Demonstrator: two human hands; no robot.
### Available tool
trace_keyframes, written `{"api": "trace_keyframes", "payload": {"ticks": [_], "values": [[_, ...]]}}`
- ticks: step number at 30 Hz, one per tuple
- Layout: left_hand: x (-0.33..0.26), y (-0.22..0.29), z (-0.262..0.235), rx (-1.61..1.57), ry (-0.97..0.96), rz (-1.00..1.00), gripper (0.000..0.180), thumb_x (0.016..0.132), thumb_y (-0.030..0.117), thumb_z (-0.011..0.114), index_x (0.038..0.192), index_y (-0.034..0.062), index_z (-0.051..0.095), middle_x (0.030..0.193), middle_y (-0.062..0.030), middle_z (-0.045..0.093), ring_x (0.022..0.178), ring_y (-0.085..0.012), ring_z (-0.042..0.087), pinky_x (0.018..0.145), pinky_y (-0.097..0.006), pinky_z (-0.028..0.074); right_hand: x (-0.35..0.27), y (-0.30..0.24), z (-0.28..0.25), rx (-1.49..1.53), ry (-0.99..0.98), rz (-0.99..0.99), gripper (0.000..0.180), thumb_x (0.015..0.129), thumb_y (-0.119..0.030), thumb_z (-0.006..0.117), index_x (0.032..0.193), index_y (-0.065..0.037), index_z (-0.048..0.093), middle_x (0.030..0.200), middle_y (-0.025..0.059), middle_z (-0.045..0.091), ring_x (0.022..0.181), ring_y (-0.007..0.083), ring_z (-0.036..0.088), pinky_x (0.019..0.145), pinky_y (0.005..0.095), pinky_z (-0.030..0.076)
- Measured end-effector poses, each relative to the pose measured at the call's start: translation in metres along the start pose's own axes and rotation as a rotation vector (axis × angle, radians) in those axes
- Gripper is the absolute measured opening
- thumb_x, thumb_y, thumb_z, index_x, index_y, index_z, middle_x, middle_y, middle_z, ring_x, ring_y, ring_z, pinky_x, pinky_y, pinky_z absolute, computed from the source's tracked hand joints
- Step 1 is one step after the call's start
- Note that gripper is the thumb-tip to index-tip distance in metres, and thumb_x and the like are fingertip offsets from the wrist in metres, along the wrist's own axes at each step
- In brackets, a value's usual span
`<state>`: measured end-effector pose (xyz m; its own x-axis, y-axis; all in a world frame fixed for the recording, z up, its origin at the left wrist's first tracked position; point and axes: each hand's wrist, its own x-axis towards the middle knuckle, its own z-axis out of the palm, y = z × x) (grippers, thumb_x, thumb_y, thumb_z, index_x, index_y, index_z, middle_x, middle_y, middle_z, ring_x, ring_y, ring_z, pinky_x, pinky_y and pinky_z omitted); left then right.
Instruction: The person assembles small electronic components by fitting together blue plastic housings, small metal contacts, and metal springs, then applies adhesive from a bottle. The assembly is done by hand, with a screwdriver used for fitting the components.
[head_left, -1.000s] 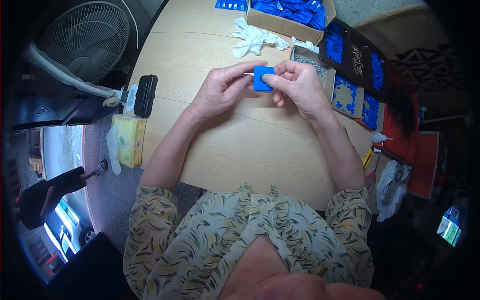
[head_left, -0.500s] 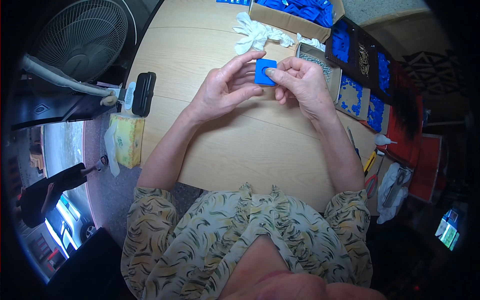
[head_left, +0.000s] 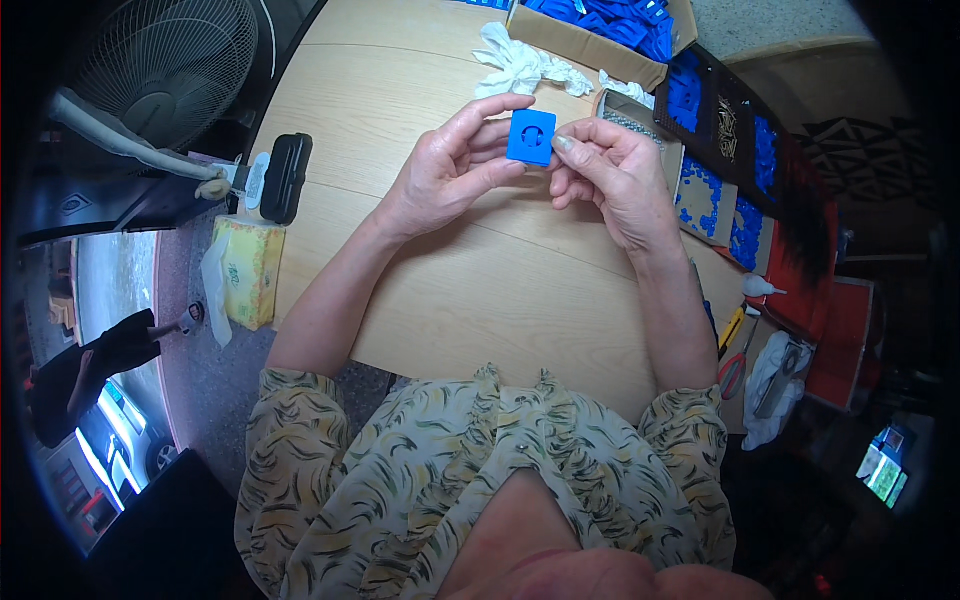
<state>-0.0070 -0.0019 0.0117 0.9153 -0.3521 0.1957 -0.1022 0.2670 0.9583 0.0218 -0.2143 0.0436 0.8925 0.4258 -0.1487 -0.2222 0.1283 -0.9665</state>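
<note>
A small flat blue plastic plate [head_left: 517, 146] with a round, ring-like feature in its middle is held up above the table between my hands. My left hand [head_left: 452, 172] curves round its left side, index fingertip at the top edge and thumb at the bottom edge. My right hand [head_left: 620, 178] is closed at the plate's right edge, thumb and bent index finger together. The fingers behind the plate are partly hidden.
Crumpled white tissue [head_left: 512, 62] lies beyond my hands. A cardboard box [head_left: 600, 58] of blue parts stands at the back. Trays of small blue pieces [head_left: 700, 200] line the right, near scissors [head_left: 735, 372] and a yellow cutter [head_left: 732, 328]. A tissue pack [head_left: 250, 270] sits left.
My right thumb has moved off the plate's face to its right edge, baring the round middle. My left thumb has come up to the plate's lower edge.
</note>
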Motion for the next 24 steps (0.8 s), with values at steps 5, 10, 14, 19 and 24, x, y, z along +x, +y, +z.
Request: {"api": "trace_keyframes", "payload": {"ticks": [5, 10, 14, 19, 24], "values": [[0.0002, 0.0009, 0.0007, 0.012, -0.005, 0.0, 0.054, 0.094, 0.0, 0.059, 0.143, 0.001, 0.037, 0.13, -0.0171, 0.059, 0.121, -0.0223, 0.058, 0.102, -0.034, 0.051, -0.0003, -0.0017, -0.0001, 0.006, 0.001, 0.016, 0.02, 0.094, -0.01, 0.064, 0.102, 0.008, 0.064, 0.082, 0.0114, 0.068, 0.065, 0.0116, 0.066, 0.057, 0.0222, 0.058], [0.0002, 0.0006, 0.0006, 0.01, -0.011, 0.009, 0.054, 0.094, -0.001, 0.06, 0.143, 0.0012, 0.037, 0.129, -0.0172, 0.059, 0.12, -0.0223, 0.059, 0.102, -0.034, 0.051, -0.0009, -0.0028, 0.0008, 0.001, 0.001, 0.024, 0.019, 0.094, -0.009, 0.064, 0.101, 0.008, 0.064, 0.082, 0.0108, 0.068, 0.065, 0.0116, 0.066, 0.057, 0.0222, 0.058], [-0.0008, 0.0002, 0.0005, 0.014, -0.008, 0.019, 0.054, 0.094, -0.001, 0.06, 0.143, 0.0011, 0.038, 0.129, -0.0174, 0.06, 0.12, -0.0226, 0.059, 0.102, -0.035, 0.051, -0.0015, -0.0033, 0.0017, 0.016, 0.006, 0.036, 0.02, 0.093, -0.011, 0.066, 0.102, 0.007, 0.064, 0.08, 0.0102, 0.068, 0.065, 0.0112, 0.066, 0.057, 0.0222, 0.058], [-0.0001, 0.0001, 0.0001, 0.071, -0.014, 0.025, 0.054, 0.094, 0.001, 0.061, 0.143, 0.001, 0.039, 0.128, -0.0173, 0.06, 0.12, -0.0229, 0.059, 0.103, -0.035, 0.05, 0.0003, -0.0024, 0.002, -0.037, 0.017, 0.026, 0.022, 0.091, -0.013, 0.071, 0.099, 0.006, 0.064, 0.076, 0.0083, 0.067, 0.062, 0.0099, 0.064, 0.056, 0.0218, 0.057], [0.0003, -0.0032, -0.0005, 0.122, -0.028, 0.047, 0.055, 0.094, 0.002, 0.062, 0.143, 0.0007, 0.039, 0.127, -0.0176, 0.061, 0.12, -0.0236, 0.059, 0.104, -0.036, 0.049, 0.0029, -0.004, 0.0028, -0.17, 0.004, 0.031, 0.02, 0.087, -0.012, 0.074, 0.092, 0.004, 0.063, 0.074, 0.007, 0.066, 0.059, 0.008, 0.063, 0.051, 0.0201, 0.055]]}}
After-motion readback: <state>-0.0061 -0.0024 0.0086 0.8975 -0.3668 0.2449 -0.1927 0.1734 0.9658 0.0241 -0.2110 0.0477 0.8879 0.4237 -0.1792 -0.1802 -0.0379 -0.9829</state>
